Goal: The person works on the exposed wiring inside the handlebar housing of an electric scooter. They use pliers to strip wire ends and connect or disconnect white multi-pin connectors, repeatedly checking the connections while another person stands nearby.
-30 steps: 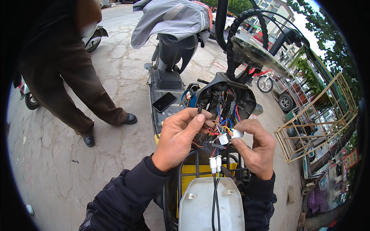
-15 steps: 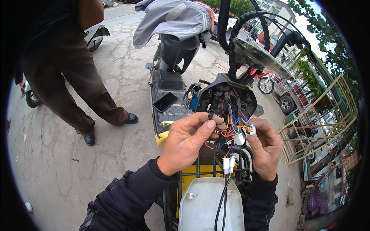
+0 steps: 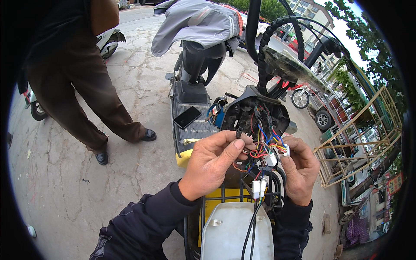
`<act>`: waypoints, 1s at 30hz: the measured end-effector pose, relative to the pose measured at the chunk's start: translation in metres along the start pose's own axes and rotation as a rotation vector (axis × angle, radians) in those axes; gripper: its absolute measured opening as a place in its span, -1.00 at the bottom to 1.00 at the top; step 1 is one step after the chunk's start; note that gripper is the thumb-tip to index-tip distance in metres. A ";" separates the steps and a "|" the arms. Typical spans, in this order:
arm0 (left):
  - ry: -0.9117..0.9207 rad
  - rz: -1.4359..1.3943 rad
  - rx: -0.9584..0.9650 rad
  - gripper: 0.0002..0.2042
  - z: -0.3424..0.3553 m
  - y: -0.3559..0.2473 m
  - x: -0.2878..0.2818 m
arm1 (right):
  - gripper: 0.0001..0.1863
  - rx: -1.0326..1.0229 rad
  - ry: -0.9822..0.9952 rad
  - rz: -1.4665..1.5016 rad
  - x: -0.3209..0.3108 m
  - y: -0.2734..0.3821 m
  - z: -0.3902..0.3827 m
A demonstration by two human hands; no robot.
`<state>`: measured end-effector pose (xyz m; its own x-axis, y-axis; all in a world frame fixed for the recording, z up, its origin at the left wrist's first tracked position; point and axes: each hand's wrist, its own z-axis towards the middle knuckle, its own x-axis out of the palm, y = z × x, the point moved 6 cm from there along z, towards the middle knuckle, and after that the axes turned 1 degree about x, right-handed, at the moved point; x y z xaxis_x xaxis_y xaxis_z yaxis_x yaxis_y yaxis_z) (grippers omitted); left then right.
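Observation:
Between the thumb and fingers of my right hand (image 3: 302,171) is a white plug connector (image 3: 286,150) with yellow, blue and red wires. My left hand (image 3: 210,162) is closed in a pinch, and a small black piece (image 3: 238,134) sticks up at its fingertips; its kind is unclear. Coloured wires (image 3: 261,145) spill between both hands from the opened black front housing (image 3: 234,116) of an electric scooter. Another white connector (image 3: 271,160) hangs in the tangle. Lower down, two joined white connectors (image 3: 256,189) sit on black cables.
A pale plastic panel (image 3: 236,232) lies closest to me, by a black metal rack (image 3: 223,193). On the footboard rests a black phone (image 3: 187,117). Grey cloth (image 3: 195,24) covers the seat. A person in brown trousers (image 3: 93,91) stands at left. A wooden frame (image 3: 359,143) is at right.
The white connector in my right hand has turned slightly, and the wires between my hands have shifted a little. Both hands keep their pinches. The whole view has moved slightly.

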<state>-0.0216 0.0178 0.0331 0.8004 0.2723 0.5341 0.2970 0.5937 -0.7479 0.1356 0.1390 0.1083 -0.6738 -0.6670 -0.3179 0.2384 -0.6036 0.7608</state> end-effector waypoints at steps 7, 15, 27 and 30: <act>-0.011 -0.011 -0.013 -0.73 0.000 0.001 0.001 | -0.71 -0.015 -0.004 -0.010 -0.002 0.000 -0.001; 0.005 -0.029 0.005 -0.73 0.001 0.001 0.001 | -0.71 0.006 -0.024 0.027 -0.002 0.000 -0.002; 0.006 -0.048 -0.003 -0.73 0.001 0.000 0.003 | -0.69 0.002 -0.012 0.056 -0.001 0.001 -0.002; 0.010 -0.049 0.012 -0.73 0.001 0.000 0.003 | -0.69 -0.004 -0.012 0.055 -0.001 0.001 -0.002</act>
<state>-0.0197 0.0196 0.0357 0.7905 0.2350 0.5656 0.3297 0.6150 -0.7163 0.1377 0.1386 0.1081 -0.6677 -0.6943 -0.2686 0.2783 -0.5675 0.7749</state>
